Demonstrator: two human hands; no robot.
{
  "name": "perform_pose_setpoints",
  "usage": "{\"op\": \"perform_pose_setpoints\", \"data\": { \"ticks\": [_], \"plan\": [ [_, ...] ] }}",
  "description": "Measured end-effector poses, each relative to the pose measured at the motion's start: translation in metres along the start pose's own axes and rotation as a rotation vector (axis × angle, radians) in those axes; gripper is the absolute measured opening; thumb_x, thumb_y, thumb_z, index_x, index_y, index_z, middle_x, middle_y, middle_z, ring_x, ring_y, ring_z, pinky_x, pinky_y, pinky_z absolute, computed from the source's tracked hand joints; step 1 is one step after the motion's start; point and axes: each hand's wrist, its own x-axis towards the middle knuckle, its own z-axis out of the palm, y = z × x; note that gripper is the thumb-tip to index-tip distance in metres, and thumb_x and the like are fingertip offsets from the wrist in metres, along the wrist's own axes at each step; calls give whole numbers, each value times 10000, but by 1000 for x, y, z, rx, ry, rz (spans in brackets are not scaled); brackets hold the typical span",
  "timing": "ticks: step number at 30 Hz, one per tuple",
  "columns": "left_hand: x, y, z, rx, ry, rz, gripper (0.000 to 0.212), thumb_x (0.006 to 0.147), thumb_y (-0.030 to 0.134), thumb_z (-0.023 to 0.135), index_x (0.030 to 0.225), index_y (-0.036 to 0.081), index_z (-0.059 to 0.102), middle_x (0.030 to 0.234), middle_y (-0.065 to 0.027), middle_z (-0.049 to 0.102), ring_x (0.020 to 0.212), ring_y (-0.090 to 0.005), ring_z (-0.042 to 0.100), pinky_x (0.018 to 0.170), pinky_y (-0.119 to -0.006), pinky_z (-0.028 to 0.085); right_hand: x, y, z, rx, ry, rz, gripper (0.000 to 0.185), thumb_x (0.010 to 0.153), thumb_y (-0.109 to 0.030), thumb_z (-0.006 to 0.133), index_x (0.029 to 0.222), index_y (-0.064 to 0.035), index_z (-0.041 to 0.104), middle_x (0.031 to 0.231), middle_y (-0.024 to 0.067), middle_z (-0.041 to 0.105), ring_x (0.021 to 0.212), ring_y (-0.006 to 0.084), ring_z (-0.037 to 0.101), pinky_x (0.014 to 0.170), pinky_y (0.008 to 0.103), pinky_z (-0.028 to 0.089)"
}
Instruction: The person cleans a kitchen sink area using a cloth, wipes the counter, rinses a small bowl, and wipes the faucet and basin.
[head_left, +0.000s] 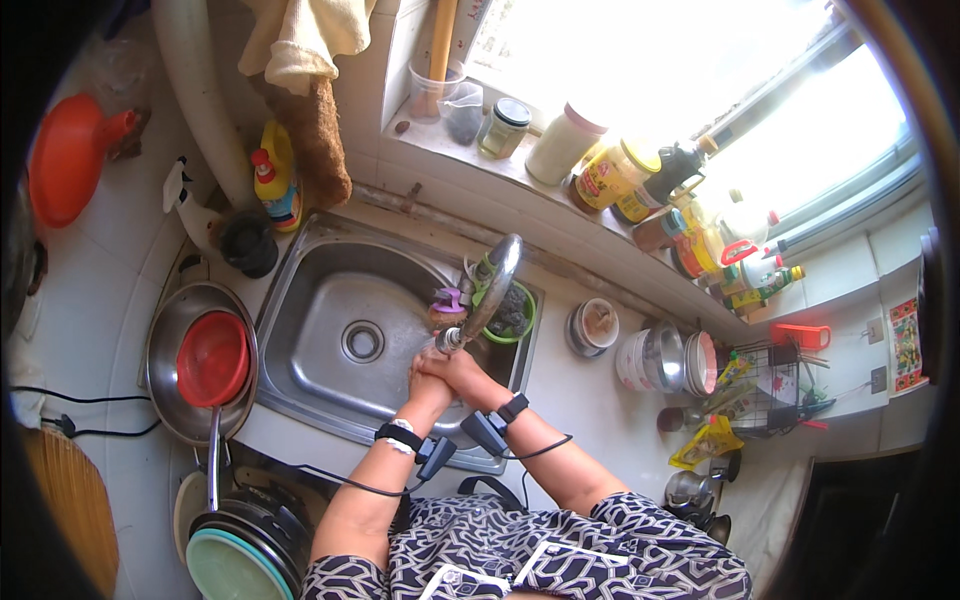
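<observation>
My left hand (429, 385) and my right hand (456, 369) are pressed together over the right part of a stainless steel sink (319, 307). They sit directly below the spout of a chrome faucet (495, 292), which partly covers them. The right hand lies across the left one, and the fingers are mostly hidden; whether anything is between the palms cannot be seen. Just beyond the hands are a purple-handled scrub brush (448, 301) and a green basket (534, 319) holding a dark steel-wool scourer (510, 311). The sink drain (363, 342) lies left of the hands.
Left of the sink, a red plastic basin (214, 352) rests in a steel pan (161, 375). A yellow cleaner bottle (281, 180) and a dark cup (249, 244) stand behind. Stacked bowls (637, 360) occupy the right counter; jars (504, 129) line the windowsill. Cables run from both wrist straps.
</observation>
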Motion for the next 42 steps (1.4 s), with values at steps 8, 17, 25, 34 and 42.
{"op": "perform_pose_setpoints", "data": {
  "ticks": [8,17,25,34,42],
  "plan": [
    [3,25,-40,-358,-147,-248,453,767,229,643,1180,70,545,1107,-208,587,1024,-401,545,919,-417,437,31,41,-9,-153,51,-203,202,878,-179,604,954,8,596,854,100,628,811,170,593,726,325,483],
    [-3,-5,-28,-1444,-172,-754,323,940,381,478,1154,148,545,1032,-71,605,941,-222,589,761,-372,494,22,28,-3,-165,262,-130,199,936,-152,536,1052,-11,616,856,53,643,745,113,584,657,269,482],
    [0,-43,38,-2025,38,-809,412,983,473,329,1101,141,542,1065,18,595,933,-155,595,807,-305,497,20,60,14,-228,110,-391,334,885,-137,604,1199,-29,565,1121,65,592,1020,114,528,855,261,451],
    [5,14,-23,-1756,-174,-944,430,911,570,428,1084,200,561,1023,47,623,902,-126,609,679,-290,504,33,48,7,-63,166,-294,197,898,-152,574,1009,5,617,918,78,635,859,132,574,754,286,484],
    [-8,-19,-25,-1626,-459,-766,347,933,541,426,935,208,524,648,61,451,521,-62,437,450,-248,346,37,52,5,243,101,9,198,920,-201,567,881,-18,633,758,34,621,644,118,546,551,284,444]
  ]
}}
